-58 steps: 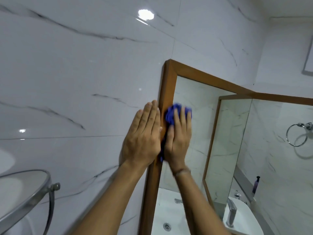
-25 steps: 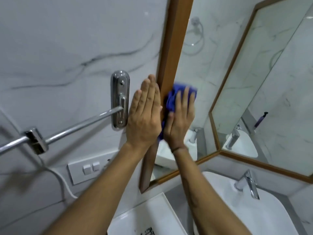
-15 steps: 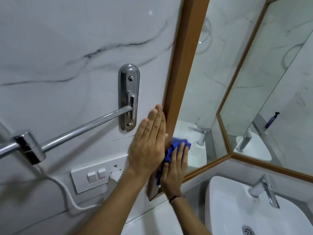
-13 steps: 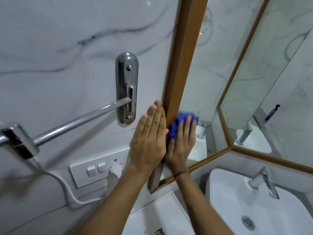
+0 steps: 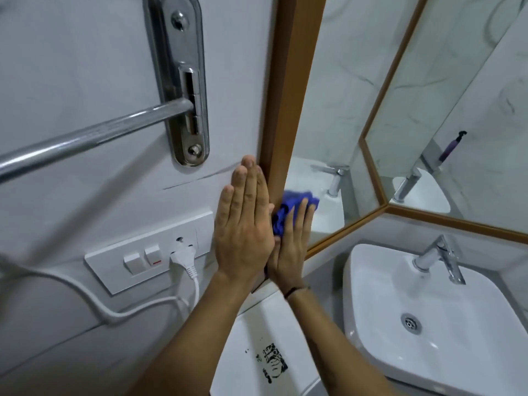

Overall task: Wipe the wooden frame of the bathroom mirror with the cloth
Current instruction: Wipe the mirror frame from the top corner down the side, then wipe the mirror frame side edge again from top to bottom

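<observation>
The mirror's brown wooden frame (image 5: 291, 81) runs down the middle of the view, with a bottom rail (image 5: 457, 221) going right. My right hand (image 5: 290, 247) presses a blue cloth (image 5: 288, 208) flat against the frame's left upright, near its bottom corner. My left hand (image 5: 243, 224) lies flat on the marble wall beside the frame's outer edge, fingers straight and together, holding nothing. The lower part of the cloth is hidden behind my hands.
A chrome towel bar (image 5: 85, 138) and its wall bracket (image 5: 183, 81) are left of the frame. A white switch plate (image 5: 137, 252) with a plug and cord sits below. A white basin (image 5: 423, 324) with a chrome tap (image 5: 440, 258) is at lower right.
Over the frames both hands have travelled down the left upright from near the top corner to the bottom. In the last half second the cloth hand slid slightly lower.
</observation>
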Demonstrator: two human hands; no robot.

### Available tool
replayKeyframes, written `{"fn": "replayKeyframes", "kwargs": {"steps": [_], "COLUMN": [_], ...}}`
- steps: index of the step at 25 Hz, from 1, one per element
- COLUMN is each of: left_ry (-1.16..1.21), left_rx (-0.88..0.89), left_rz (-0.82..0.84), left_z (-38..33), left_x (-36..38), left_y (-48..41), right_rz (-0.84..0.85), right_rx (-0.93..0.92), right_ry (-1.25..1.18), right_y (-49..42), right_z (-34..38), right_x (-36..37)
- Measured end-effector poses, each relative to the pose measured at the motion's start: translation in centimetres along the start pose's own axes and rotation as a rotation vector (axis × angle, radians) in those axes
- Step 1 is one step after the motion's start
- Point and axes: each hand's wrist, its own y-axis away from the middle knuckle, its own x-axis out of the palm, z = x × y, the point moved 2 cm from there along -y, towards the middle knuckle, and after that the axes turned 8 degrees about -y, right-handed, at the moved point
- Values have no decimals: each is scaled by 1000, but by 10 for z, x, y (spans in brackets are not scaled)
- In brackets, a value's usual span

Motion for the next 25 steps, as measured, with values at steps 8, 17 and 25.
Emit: {"fn": "replayKeyframes", "kwargs": {"steps": [8, 17, 25], "left_ry": [114, 100, 101], "left_rx": [-48, -53, 8], "left_rz": [-2, 0, 16], "left_z": [-3, -10, -6], "left_x": [26, 43, 46], "left_y": [38, 68, 80], "right_rz": [-192, -233, -659], "right_rx": [17, 736, 1082], "right_ry": [-75, -300, -586], "right_y": [-14, 138, 37], "right_z": [-11, -38, -111], "right_x": [24, 73, 15]}}
